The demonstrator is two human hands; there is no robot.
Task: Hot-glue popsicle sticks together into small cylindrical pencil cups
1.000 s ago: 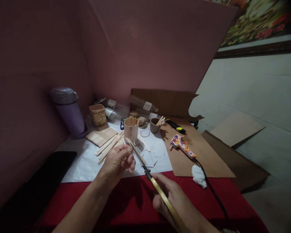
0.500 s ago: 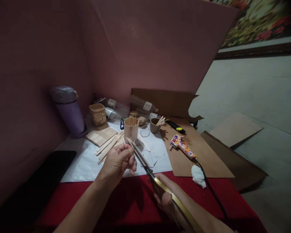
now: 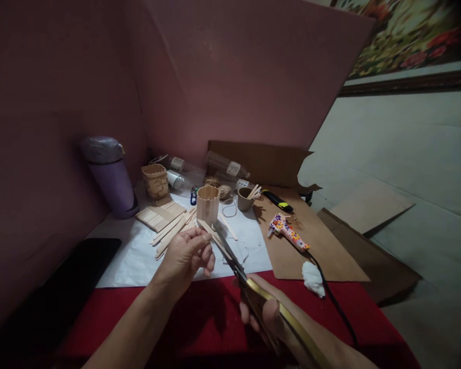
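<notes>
My left hand (image 3: 188,251) pinches a wooden craft stick (image 3: 205,225) between thumb and fingers, its tip pointing up and away from me. In my right hand (image 3: 269,312) is a pair of scissors (image 3: 235,266) with gold handles, the blades parted and lying along the stick. Whether the blades touch it I cannot tell. Just beyond the stick stands a round cup made of craft sticks (image 3: 208,204). Loose craft sticks (image 3: 172,236) and a banded bundle of sticks (image 3: 162,215) lie left of it on white paper (image 3: 119,266).
A purple tumbler (image 3: 113,184), a decorated stick cup (image 3: 155,182), plastic bottles (image 3: 230,166) and twine (image 3: 225,192) stand or lie behind. On the right are a small pot (image 3: 245,201) holding sticks, a box cutter (image 3: 278,201), a corded glue gun (image 3: 288,233), cardboard (image 3: 330,261) and tissue (image 3: 313,279).
The scissor blades and handles have spread apart in my right hand. The stick in my left hand has shifted slightly left and down at its tip.
</notes>
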